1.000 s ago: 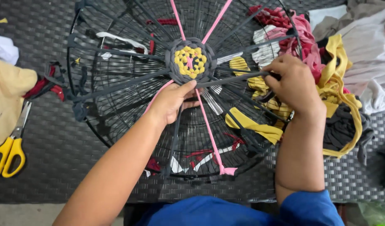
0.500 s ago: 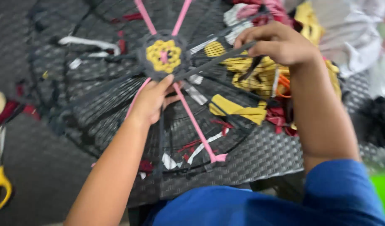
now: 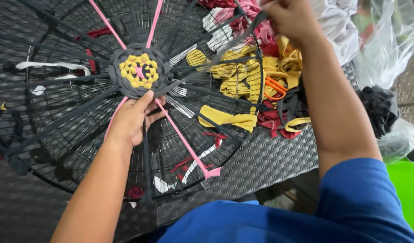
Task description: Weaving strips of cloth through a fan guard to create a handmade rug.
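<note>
- A dark woven wicker bench point(image 3: 270, 162) fills the view, seen from above; clear plastic sheeting point(image 3: 387, 36) and a bright green surface point(image 3: 407, 189) lie off its right edge.
- A round wire frame point(image 3: 49, 112) lies flat on the bench, strung with dark fabric strips as spokes and two pink strips point(image 3: 184, 144) crossing through the centre.
- At the hub sits a small woven disc point(image 3: 137, 72): yellow in the middle, ringed with dark grey.
- The left hand point(image 3: 130, 119) rests on the frame just below the disc, fingers spread flat against the spokes, fingertips touching the disc's lower rim; its grip is released, pressing rather than holding.
- The right hand point(image 3: 290, 18) is up at the top edge, partly cut off, its grip clenched on a dark grey strip point(image 3: 211, 63) that runs taut from the disc to the fingers.
- Under and beside the right forearm lies a heap of fabric scraps point(image 3: 243, 76), yellow, red, pink and white, spilling under the frame's right side.
- Orange-handled scissors point(image 3: 274, 87) lie in that heap.
- A dark bundle of cloth point(image 3: 380, 108) sits at the bench's right edge, apart from the heap.
- Blue sleeves and shirt show at the bottom.
</note>
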